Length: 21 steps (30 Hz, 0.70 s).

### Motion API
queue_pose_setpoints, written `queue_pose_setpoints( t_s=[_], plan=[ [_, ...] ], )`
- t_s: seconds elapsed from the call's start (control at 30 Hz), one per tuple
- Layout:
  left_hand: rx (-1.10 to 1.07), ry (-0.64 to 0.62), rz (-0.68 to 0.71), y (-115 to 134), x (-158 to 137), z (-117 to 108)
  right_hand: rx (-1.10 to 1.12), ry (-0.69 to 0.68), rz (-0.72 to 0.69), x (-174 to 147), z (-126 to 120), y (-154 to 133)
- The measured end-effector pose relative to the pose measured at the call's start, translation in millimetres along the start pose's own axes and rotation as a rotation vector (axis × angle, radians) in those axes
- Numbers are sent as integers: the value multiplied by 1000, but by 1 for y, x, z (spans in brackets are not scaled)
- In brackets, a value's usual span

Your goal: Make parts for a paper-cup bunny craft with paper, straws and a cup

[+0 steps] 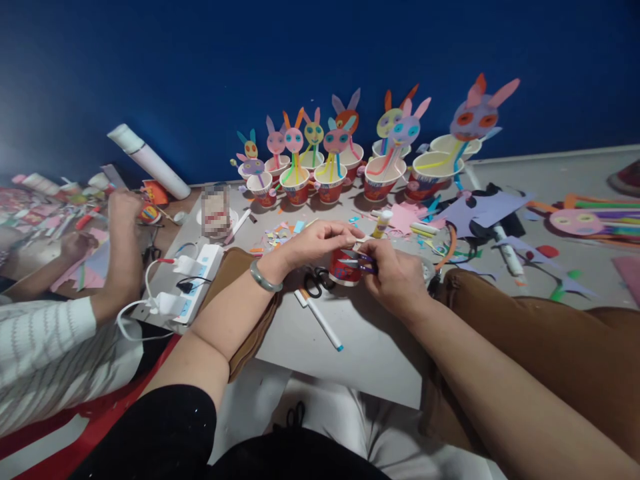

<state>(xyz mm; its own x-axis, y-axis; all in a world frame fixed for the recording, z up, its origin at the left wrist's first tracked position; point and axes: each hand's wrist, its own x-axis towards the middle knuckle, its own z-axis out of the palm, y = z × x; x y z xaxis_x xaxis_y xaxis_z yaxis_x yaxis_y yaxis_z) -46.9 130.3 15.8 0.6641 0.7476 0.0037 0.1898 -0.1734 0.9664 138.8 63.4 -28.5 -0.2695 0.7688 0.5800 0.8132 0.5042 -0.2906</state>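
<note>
there, red cup [344, 270] between both grips

1. A row of paper cups with paper rabbit heads [336, 143] on strips stands along the blue wall [200, 67].
2. Black-handled scissors [316, 280] lie on the grey board [360, 340], just beside a white marker with a blue tip [323, 322].
3. A glue stick [383, 223] lies among coloured paper scraps [280, 233].
4. A white power strip [200, 280] with plugged cables sits at the left.
5. Another person's striped sleeve [45, 333] reaches in from the left.
6. A white roll [147, 160] leans on the wall.
</note>
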Motion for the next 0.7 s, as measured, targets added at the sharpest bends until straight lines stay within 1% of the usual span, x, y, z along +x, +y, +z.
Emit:
queue_pose_setpoints(
  t_s=[0.17, 0.3, 0.4, 0.53, 0.7],
  plan=[
    [-14, 23, 3, 0, 0, -1, 67, 6, 6, -1, 0, 0],
    [-4, 33, 17, -1, 0, 0, 39, -26, -8, 0, 0, 0],
    [-2, 33, 9, 1, 0, -1, 24, -49, 9, 0, 1, 1],
    [-5, 42, -9, 4, -1, -2, 51, -23, 22, -1, 0, 1],
    [2, 39, 14, 4, -1, -2, 46, -10, 13, 0, -1, 0]
  ],
)
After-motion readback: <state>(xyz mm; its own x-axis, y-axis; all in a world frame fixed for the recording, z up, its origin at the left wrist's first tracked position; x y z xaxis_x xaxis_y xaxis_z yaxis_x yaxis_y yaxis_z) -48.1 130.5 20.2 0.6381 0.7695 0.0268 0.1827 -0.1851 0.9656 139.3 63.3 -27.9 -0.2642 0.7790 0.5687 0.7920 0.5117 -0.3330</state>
